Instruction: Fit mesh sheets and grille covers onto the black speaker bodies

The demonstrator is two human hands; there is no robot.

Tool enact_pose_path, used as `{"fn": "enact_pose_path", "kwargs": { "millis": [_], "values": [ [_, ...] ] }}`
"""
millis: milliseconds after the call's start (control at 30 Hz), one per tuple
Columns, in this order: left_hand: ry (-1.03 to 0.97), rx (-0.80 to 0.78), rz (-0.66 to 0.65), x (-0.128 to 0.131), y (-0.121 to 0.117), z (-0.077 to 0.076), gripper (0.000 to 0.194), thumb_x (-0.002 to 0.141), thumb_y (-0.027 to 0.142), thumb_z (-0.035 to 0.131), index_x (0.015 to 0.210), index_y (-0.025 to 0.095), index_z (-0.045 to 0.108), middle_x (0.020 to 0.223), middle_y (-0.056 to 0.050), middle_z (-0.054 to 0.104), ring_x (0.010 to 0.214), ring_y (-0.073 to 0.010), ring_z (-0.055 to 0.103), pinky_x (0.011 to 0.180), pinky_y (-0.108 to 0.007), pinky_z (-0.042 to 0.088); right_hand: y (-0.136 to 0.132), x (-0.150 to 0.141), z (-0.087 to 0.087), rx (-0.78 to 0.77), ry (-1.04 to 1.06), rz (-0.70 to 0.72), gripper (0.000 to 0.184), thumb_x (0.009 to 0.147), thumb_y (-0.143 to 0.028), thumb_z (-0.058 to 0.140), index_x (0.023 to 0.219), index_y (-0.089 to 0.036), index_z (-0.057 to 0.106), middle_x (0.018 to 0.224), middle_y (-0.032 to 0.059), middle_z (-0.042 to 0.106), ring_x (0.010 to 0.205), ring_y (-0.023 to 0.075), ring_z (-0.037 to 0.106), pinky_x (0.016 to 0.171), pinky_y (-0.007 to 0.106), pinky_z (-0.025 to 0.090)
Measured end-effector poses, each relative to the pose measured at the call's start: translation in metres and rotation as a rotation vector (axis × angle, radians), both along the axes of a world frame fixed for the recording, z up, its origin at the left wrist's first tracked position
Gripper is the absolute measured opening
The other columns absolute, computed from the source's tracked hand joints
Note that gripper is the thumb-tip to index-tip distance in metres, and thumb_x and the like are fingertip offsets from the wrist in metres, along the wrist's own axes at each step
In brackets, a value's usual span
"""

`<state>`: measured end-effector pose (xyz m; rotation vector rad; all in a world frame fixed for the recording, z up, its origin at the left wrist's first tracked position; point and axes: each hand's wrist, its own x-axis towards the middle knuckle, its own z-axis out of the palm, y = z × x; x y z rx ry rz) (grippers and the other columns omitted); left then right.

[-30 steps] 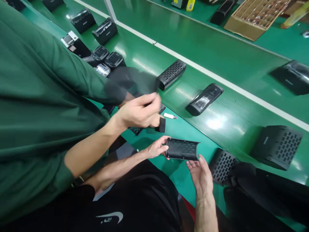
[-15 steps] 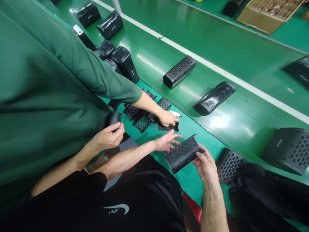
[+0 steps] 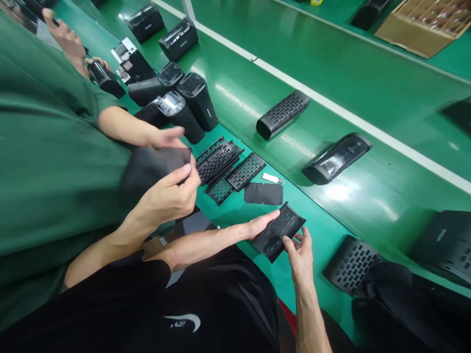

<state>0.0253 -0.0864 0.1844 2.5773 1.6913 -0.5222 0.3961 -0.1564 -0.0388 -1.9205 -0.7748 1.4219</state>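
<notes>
My left hand [image 3: 259,225] and my right hand [image 3: 300,252] both hold a black perforated grille panel [image 3: 278,232] just above the green bench edge. The left fingers lie along its left edge; the right fingers pinch its lower right side. A flat black fabric sheet [image 3: 264,193] lies on the bench just beyond it, next to a stack of perforated grilles [image 3: 228,169] and a small white tube [image 3: 272,178].
A co-worker in a green shirt at my left holds a dark sheet [image 3: 158,164] with both hands. Black speaker bodies [image 3: 186,110] stand behind. On the conveyor belt [image 3: 331,78] lie a grille cylinder [image 3: 282,114] and a speaker [image 3: 336,158]. Another grille [image 3: 349,264] lies at right.
My left hand has come back onto the grille panel, which has tilted more steeply. The co-worker has pulled the hand off the bench and now holds a dark sheet in both hands.
</notes>
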Motion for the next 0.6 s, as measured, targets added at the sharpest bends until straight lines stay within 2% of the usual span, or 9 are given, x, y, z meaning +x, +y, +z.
{"fn": "enact_pose_path", "kwargs": {
  "millis": [100, 233, 333, 367, 433, 500, 533, 600],
  "values": [
    [0.083, 0.053, 0.008, -0.014, 0.010, 0.000, 0.071, 0.103, 0.005, 0.002, 0.127, -0.004, 0.069, 0.115, -0.022, 0.076, 0.123, -0.0210, 0.071, 0.106, -0.036, 0.061, -0.001, -0.006, -0.004, 0.028, -0.070, 0.033, 0.098, 0.071, -0.056, 0.081, 0.156, -0.020, 0.047, 0.134, 0.0128, 0.066, 0.106, 0.0286, 0.068, 0.093, 0.043, 0.056],
    [-0.083, 0.174, 0.191, -0.054, 0.017, -0.014, 0.074, 0.098, 0.003, -0.004, 0.148, -0.013, 0.048, 0.118, -0.024, 0.074, 0.123, -0.0218, 0.071, 0.106, -0.037, 0.061, 0.004, -0.012, -0.001, 0.064, -0.129, 0.088, 0.076, 0.075, -0.052, 0.071, 0.142, -0.018, 0.060, 0.126, 0.0121, 0.071, 0.104, 0.0296, 0.068, 0.097, 0.043, 0.053],
    [-0.083, 0.319, 0.148, -0.078, 0.018, -0.025, 0.071, 0.095, 0.003, 0.003, 0.158, -0.012, 0.032, 0.111, -0.018, 0.077, 0.117, -0.0206, 0.073, 0.102, -0.034, 0.062, 0.006, -0.012, -0.001, 0.055, -0.200, 0.112, 0.069, 0.075, -0.050, 0.068, 0.137, -0.018, 0.063, 0.120, 0.0114, 0.073, 0.106, 0.0310, 0.068, 0.098, 0.043, 0.051],
    [-0.001, 0.385, 0.112, -0.082, 0.018, -0.026, 0.070, 0.094, 0.004, 0.008, 0.158, -0.011, 0.033, 0.108, -0.017, 0.078, 0.113, -0.0197, 0.074, 0.100, -0.033, 0.062, 0.006, -0.012, -0.002, 0.045, -0.211, 0.113, 0.070, 0.075, -0.051, 0.068, 0.136, -0.018, 0.064, 0.119, 0.0112, 0.074, 0.105, 0.0313, 0.068, 0.097, 0.043, 0.051],
    [0.291, 0.528, 0.016, -0.083, 0.017, -0.025, 0.065, 0.093, 0.009, 0.021, 0.145, -0.012, 0.052, 0.102, -0.015, 0.079, 0.103, -0.0181, 0.076, 0.095, -0.027, 0.062, 0.006, -0.012, -0.004, 0.026, -0.209, 0.106, 0.069, 0.076, -0.054, 0.068, 0.135, -0.019, 0.064, 0.118, 0.0104, 0.074, 0.104, 0.0311, 0.068, 0.096, 0.042, 0.052],
    [0.745, 0.630, -0.170, -0.079, 0.016, -0.022, 0.051, 0.089, 0.015, 0.037, 0.117, -0.005, 0.074, 0.094, -0.011, 0.079, 0.094, -0.0148, 0.076, 0.091, -0.020, 0.061, 0.004, -0.014, -0.006, 0.020, -0.208, 0.100, 0.062, 0.079, -0.058, 0.066, 0.130, -0.021, 0.066, 0.114, 0.0090, 0.075, 0.103, 0.0305, 0.069, 0.094, 0.042, 0.052],
    [1.008, 0.654, -0.277, -0.077, 0.014, -0.020, 0.042, 0.085, 0.018, 0.046, 0.105, 0.002, 0.079, 0.091, -0.006, 0.079, 0.091, -0.0129, 0.075, 0.090, -0.016, 0.061, 0.003, -0.016, -0.007, 0.022, -0.215, 0.100, 0.058, 0.080, -0.059, 0.065, 0.125, -0.022, 0.068, 0.110, 0.0083, 0.075, 0.101, 0.0304, 0.069, 0.093, 0.042, 0.053],
    [1.474, 0.694, -0.461, -0.075, 0.010, -0.019, 0.027, 0.078, 0.023, 0.060, 0.094, 0.016, 0.080, 0.088, 0.005, 0.077, 0.094, -0.0102, 0.074, 0.090, -0.014, 0.061, 0.004, -0.017, -0.007, 0.042, -0.221, 0.119, 0.054, 0.079, -0.062, 0.067, 0.115, -0.022, 0.070, 0.101, 0.0075, 0.076, 0.095, 0.0309, 0.070, 0.089, 0.042, 0.055]
  ]
}}
